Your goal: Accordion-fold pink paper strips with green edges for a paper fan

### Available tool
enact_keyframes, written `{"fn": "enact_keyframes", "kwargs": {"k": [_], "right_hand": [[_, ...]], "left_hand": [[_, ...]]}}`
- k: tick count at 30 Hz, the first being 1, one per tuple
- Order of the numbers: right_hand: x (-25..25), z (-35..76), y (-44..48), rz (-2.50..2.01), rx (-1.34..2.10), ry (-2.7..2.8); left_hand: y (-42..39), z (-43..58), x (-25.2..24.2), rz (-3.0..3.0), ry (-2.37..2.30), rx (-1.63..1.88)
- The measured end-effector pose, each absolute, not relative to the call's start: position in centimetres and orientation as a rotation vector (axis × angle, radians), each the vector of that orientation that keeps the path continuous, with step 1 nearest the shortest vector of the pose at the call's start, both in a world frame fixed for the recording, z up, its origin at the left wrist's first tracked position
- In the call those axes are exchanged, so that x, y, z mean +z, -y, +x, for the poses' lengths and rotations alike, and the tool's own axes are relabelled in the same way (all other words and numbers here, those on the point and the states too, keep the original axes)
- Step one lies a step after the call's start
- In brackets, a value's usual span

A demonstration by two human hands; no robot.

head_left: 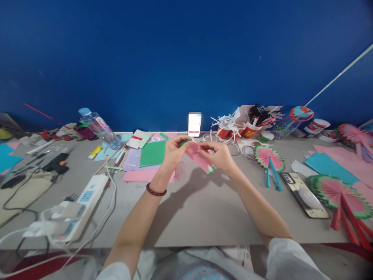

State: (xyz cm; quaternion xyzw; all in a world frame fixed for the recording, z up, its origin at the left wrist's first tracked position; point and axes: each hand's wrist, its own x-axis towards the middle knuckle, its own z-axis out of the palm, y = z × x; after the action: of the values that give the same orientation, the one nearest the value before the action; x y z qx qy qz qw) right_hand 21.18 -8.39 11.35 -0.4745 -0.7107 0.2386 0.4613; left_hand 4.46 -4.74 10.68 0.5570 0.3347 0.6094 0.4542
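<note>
Pinching: left hand (176, 151) and right hand (219, 156), both on one pink paper (201, 160), raised above the table (210, 221). Beyond: green sheet (152, 153), paper fan (265, 155). Risk: tearing or crooked creases, should the hands pull unevenly.

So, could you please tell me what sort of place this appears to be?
Probably a papercraft workspace: on the table lie a green sheet and a pleated fan, while the left hand and right hand hold pink paper.
</note>
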Motion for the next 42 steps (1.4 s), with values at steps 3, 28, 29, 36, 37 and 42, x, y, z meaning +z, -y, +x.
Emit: {"fn": "enact_keyframes", "kwargs": {"k": [3, 28, 29, 36, 37, 42], "right_hand": [[11.31, 21.15, 8.41, -1.15, 0.583, 1.732], [11.61, 21.24, 8.44, -1.061, 0.776, 1.607], [11.63, 21.21, 8.47, -1.065, 0.761, 1.609], [11.57, 21.16, 8.49, -1.08, 0.641, 1.651], [11.51, 21.19, 8.44, -1.085, 0.616, 1.66], [11.14, 21.23, 8.28, -1.093, 0.482, 1.698]], "left_hand": [[4.74, 4.47, 10.63, 1.349, -0.811, 1.505], [5.21, 4.07, 11.34, 1.425, -0.767, 1.519], [5.2, 4.07, 11.34, 1.414, -0.77, 1.523], [5.02, 3.97, 11.27, 1.376, -0.788, 1.511], [5.0, 3.98, 11.24, 1.378, -0.786, 1.509], [5.0, 4.2, 11.17, 1.341, -0.751, 1.494]]}}
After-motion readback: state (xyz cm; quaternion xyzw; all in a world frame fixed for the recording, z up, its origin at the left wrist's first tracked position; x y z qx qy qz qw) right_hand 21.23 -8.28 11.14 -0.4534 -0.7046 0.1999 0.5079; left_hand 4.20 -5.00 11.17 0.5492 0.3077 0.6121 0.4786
